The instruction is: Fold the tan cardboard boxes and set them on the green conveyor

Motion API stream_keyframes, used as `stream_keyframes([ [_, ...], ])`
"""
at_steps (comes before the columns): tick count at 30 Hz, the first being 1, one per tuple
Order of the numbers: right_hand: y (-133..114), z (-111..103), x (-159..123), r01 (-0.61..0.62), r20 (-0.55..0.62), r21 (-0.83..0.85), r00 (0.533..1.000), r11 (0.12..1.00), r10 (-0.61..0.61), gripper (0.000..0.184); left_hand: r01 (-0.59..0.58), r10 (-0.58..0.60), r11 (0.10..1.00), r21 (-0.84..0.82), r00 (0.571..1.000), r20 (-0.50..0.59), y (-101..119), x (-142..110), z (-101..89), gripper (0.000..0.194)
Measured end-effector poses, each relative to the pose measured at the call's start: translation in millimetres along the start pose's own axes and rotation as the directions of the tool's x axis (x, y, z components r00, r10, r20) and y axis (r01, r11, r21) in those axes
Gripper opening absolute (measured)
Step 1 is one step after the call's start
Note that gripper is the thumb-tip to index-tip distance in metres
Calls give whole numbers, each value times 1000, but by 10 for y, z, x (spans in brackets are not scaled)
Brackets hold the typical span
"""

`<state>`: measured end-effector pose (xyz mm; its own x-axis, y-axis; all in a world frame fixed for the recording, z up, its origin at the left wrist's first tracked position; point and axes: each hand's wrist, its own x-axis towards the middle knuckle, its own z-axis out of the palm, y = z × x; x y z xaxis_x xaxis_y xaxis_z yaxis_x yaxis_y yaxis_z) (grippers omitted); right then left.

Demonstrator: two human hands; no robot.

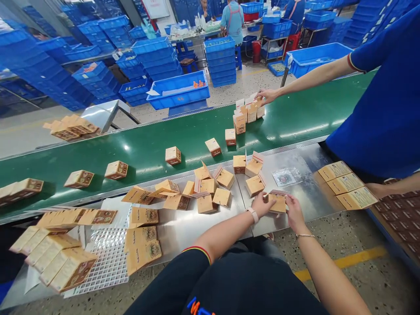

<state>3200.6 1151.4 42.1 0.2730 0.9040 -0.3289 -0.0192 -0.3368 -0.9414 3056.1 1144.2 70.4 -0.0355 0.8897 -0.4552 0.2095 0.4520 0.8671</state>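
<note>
Printing on the cardboard carton [278,203] is unreadable.

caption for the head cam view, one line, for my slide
Left hand and right hand grip a tan carton on a steel bench by a green conveyor

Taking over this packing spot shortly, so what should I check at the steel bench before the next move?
1. Left hand and right hand both on the open kraft box: ok.
2. That box's flaps closed: not ok, a flap stands open.
3. Print on that box readable from here: cannot tell.
4. Contents of the clear plastic packet on the steel bench: cannot tell.
5. Co-worker's hand, at the boxes on the green belt, apart from both hands: ok.
</note>
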Motion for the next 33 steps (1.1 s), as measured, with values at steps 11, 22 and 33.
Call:
stream_keyframes([
  [11, -750, -405, 502, 448, -305, 38, 856, 893, -417, 47, 122, -115, 992, -24, 976, 183, -550, -987, -1009, 40],
  [22, -2316, 1814, 2555, 885, 690, -439, 441, 153, -574, 49, 186, -308, 890, -416, 919, -247, -226, -789, -526, 55],
  [33, -2634, 2176, 2703, 763, 738, -646, 625, 2, -254, 29, 127, -381, 827, -547, 843, -380, -467, -966, -322, 65],
])
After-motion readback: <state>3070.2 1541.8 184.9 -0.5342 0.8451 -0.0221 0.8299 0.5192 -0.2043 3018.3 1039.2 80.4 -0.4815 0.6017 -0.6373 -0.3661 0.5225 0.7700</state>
